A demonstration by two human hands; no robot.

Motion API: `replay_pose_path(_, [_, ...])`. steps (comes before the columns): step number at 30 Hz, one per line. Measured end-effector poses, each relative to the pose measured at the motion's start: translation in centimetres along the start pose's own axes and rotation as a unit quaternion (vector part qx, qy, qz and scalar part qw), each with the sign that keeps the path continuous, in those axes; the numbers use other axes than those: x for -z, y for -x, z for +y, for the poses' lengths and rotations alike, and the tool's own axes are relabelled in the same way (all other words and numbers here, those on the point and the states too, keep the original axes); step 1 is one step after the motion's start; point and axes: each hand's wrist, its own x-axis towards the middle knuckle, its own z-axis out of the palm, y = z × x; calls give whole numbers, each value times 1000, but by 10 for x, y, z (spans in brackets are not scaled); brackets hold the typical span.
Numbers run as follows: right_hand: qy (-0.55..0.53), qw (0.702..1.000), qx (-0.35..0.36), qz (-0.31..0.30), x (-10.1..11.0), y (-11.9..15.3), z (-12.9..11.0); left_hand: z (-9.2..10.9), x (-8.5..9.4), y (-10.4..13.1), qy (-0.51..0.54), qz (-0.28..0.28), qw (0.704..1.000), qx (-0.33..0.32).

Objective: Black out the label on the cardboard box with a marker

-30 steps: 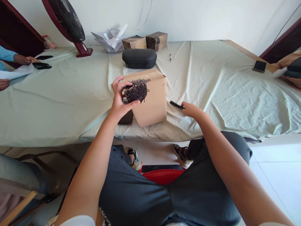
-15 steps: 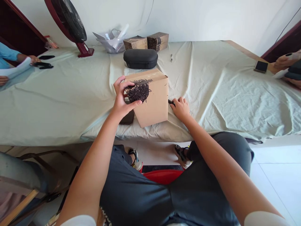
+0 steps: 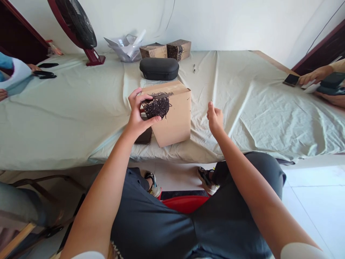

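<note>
A brown cardboard box [image 3: 174, 120] stands tilted to my view near the table's front edge, with a dense black scribble [image 3: 157, 108] on its upper left part. My left hand [image 3: 138, 109] grips the box at that left corner, thumb on the front face and fingers over the top edge. To the right of the box, apart from it, my right hand [image 3: 215, 117] is closed with the thumb up. The black pen seen in it earlier is hidden now and does not show on the cloth. A dark flat object [image 3: 144, 136] lies partly behind the box's left side.
Behind the box sits a black zip case [image 3: 159, 68]. Farther back are two scribbled boxes [image 3: 179, 49], a clear basket [image 3: 125, 50] with papers, and a fan [image 3: 94, 57]. A small pen [image 3: 194, 68] lies on the cloth. Other people's hands appear at both sides, near a phone [image 3: 291, 80].
My right hand has lifted away from the box's right side, and the black pen's visible end has gone from sight. My left hand keeps its grip. At right, another person's hand has reached the phone.
</note>
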Motion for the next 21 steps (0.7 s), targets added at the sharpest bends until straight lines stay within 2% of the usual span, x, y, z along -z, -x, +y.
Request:
replay_pose_path(4, [119, 993, -10, -20, 1, 5, -3, 2, -1, 0, -1, 0, 1000, -9])
replay_pose_path(7, [247, 967, -6, -59, -6, 9, 4, 1, -1, 0, -1, 6, 1000, -19])
replay_pose_path(11, [358, 925, 87, -92, -19, 14, 18, -3, -4, 1, 6, 25, 999, -26])
replay_pose_path(14, [292, 940, 127, -119, -19, 12, 18, -4, -5, 2, 20, 48, 999, -12])
replay_pose_path(17, [97, 970, 100, -200, -9, 9, 7, -5, -5, 0, 51, 78, 996, 12])
replay_pose_path(19, [-41, 955, 73, -283, 1, 9, -2, -5, -5, -1, 73, 96, 992, 23])
replay_pose_path(21, [-114, 922, 70, -364, 10, 14, -11, -4, -7, -1, 84, 100, 991, 32])
